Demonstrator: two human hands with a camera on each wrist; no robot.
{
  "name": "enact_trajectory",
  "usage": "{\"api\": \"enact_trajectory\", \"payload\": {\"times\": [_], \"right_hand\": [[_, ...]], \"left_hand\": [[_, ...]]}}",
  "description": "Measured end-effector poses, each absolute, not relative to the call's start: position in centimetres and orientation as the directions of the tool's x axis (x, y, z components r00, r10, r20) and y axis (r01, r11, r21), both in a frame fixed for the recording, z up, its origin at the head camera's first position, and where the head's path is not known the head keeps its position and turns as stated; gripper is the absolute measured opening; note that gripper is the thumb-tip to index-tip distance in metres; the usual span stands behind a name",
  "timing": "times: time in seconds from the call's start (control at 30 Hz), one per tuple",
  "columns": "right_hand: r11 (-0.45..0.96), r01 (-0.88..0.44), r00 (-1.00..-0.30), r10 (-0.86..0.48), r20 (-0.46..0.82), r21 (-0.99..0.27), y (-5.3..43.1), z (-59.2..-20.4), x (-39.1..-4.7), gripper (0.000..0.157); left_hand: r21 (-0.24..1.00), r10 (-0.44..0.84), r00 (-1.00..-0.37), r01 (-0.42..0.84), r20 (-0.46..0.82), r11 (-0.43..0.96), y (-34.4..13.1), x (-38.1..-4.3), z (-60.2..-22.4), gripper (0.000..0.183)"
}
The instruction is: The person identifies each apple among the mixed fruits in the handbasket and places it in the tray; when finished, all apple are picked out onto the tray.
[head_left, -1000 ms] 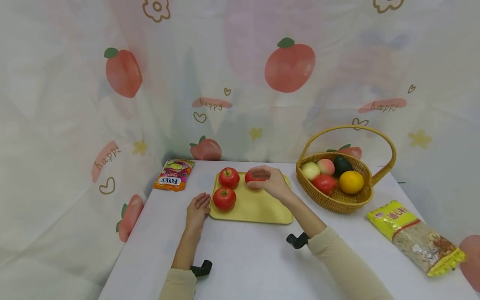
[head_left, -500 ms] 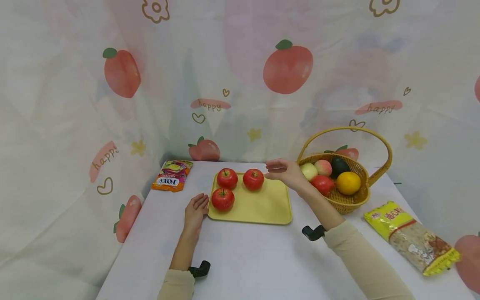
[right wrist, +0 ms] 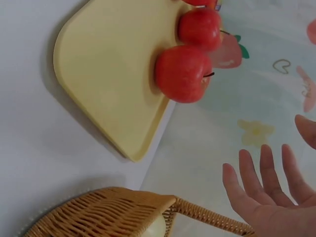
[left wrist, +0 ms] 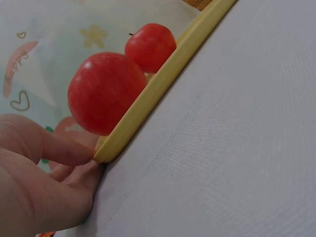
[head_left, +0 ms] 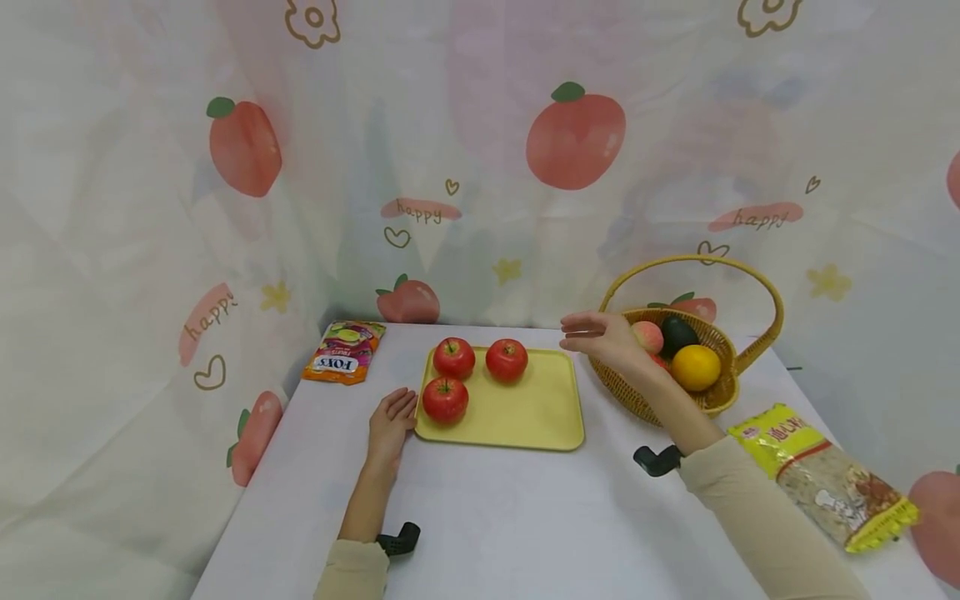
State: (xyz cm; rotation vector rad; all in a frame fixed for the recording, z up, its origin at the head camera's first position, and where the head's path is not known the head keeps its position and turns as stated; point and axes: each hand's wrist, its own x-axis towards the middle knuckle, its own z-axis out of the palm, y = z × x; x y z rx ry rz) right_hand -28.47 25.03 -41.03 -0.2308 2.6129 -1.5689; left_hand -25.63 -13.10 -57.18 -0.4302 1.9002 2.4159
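A yellow tray [head_left: 528,417] lies on the white table, bearing three red apples: two at the back [head_left: 453,358] [head_left: 507,360] and one in front at the left [head_left: 446,402]. My left hand [head_left: 390,427] rests by the tray's left edge, fingers extended. In the left wrist view, its digits touch the tray's corner [left wrist: 106,154]. To the right of the tray, my right hand [head_left: 611,340] hovers beside the wicker basket [head_left: 630,396], holding nothing. Its fingers [right wrist: 249,175] are spread and gently bent in the right wrist view.
In the basket sit a peach [head_left: 647,337], an avocado [head_left: 678,335] and an orange fruit [head_left: 696,367]; a pale fruit [right wrist: 157,228] shows there in the right wrist view. A candy bag [head_left: 345,352] lies back left, a yellow food packet [head_left: 825,479] at right.
My right hand has withdrawn from the back right apple and moved right, off the tray toward the basket. That apple stays on the tray. My left hand has kept its place.
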Motion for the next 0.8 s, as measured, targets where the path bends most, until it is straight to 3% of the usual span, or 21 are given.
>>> {"api": "enact_trajectory", "payload": {"times": [0.5,0.8], "right_hand": [[0.609,-0.049,-0.983,-0.170,-0.070,-0.792,31.4,-39.8,-29.3,0.053],[0.603,-0.067,-0.950,-0.282,-0.134,-0.795,35.2,-39.8,-30.0,0.059]], "left_hand": [[0.953,-0.146,-0.968,-0.165,-0.206,-0.253,-12.9,-25.5,-57.3,0.064],[0.953,-0.142,-0.965,-0.183,-0.221,-0.243,-12.9,-25.5,-57.2,0.064]]}}
